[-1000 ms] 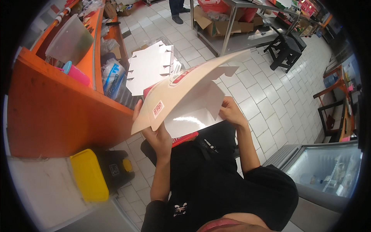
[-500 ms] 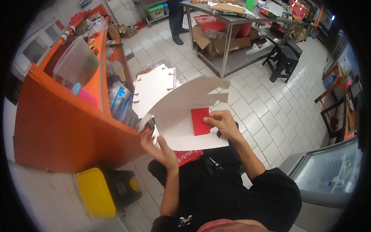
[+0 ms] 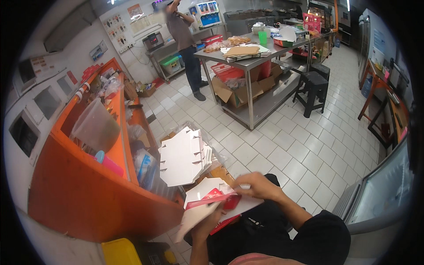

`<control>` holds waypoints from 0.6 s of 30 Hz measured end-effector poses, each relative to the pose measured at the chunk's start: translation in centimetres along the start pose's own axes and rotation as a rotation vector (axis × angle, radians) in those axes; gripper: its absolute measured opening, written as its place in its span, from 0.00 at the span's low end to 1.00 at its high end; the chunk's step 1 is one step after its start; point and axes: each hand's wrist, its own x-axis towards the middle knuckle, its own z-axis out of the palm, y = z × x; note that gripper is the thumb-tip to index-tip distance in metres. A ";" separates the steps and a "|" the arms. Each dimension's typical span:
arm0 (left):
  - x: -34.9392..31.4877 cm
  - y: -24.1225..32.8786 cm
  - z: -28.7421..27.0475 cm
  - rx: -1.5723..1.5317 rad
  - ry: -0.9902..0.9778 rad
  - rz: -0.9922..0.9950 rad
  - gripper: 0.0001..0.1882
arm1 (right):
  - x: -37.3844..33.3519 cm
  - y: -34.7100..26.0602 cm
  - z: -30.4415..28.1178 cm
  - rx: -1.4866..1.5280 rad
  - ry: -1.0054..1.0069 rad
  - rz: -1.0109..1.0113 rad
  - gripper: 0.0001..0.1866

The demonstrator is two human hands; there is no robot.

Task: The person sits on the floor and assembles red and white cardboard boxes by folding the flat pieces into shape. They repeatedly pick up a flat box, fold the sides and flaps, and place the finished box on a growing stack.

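A partly folded cardboard box blank (image 3: 198,219), white with red printed parts, is over my lap. My left hand (image 3: 211,224) grips its near side, with some fingers hidden by the raised white flap. My right hand (image 3: 259,185) has its fingers curled and pinched at the far right edge of the same blank. Under it on my lap, part of a red printed box (image 3: 223,226) shows. Just beyond my hands lies a stack of flat white box blanks (image 3: 180,158), with slotted edges.
An orange counter (image 3: 84,185) curves along my left, holding a clear plastic tub (image 3: 95,123). Ahead is a steel table (image 3: 221,57) with cardboard boxes underneath. Black stools (image 3: 311,88) stand beside it. Farther back, another person (image 3: 190,57) stands with an arm raised. A glass-topped freezer (image 3: 380,190) is at right.
The blank has come down toward my lap and been bent over, its red side now showing. My left hand has closed on it; my right hand has shifted to its edge. The view has tilted up.
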 end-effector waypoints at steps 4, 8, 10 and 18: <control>0.4 -0.5 -0.1 -0.358 0.420 -0.153 0.10 | -0.5 2.1 0.1 0.540 0.328 0.183 0.31; 0.9 0.6 0.6 -0.629 0.522 -0.205 0.12 | 0.3 -0.4 3.8 1.049 0.081 0.352 0.45; 0.7 -1.5 2.0 -0.558 0.480 -0.140 0.17 | 1.3 -2.5 4.6 1.276 0.190 0.403 0.32; 0.7 1.4 3.0 -0.774 0.432 -0.178 0.20 | 3.6 -1.9 7.3 0.905 0.911 0.034 0.07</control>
